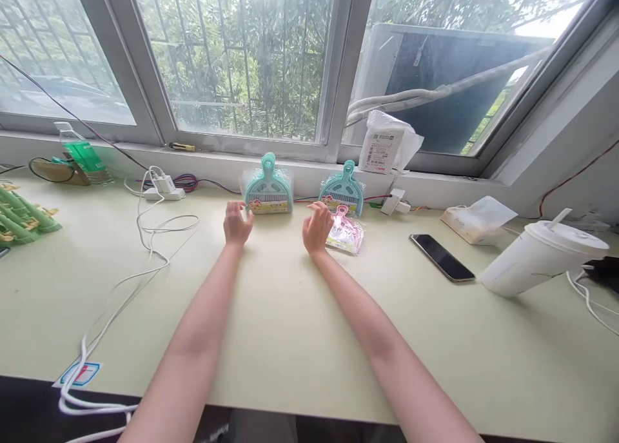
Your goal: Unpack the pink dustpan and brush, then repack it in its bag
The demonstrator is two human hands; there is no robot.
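Observation:
My left hand [236, 225] rests on the table with its fingers apart and nothing in it. Just beyond it, a teal mini dustpan and brush set [268, 188] in clear wrap leans upright against the wall below the window. My right hand [316, 227] is also open, fingers loosely bent, its edge on the tabletop. Beside that hand lies a pink mini dustpan and brush set [345, 235] in clear wrap; whether the fingers touch it I cannot tell. A second teal dustpan and brush set [344, 191] stands behind the pink one, partly covered by it.
White cables [145, 262] trail over the left of the pale green table [290, 340]. On the right are a phone [442, 257], a lidded cup with a straw [541, 256] and a tissue pack [476, 222]. A green-labelled bottle [87, 159] and power strip [164, 190] stand by the wall.

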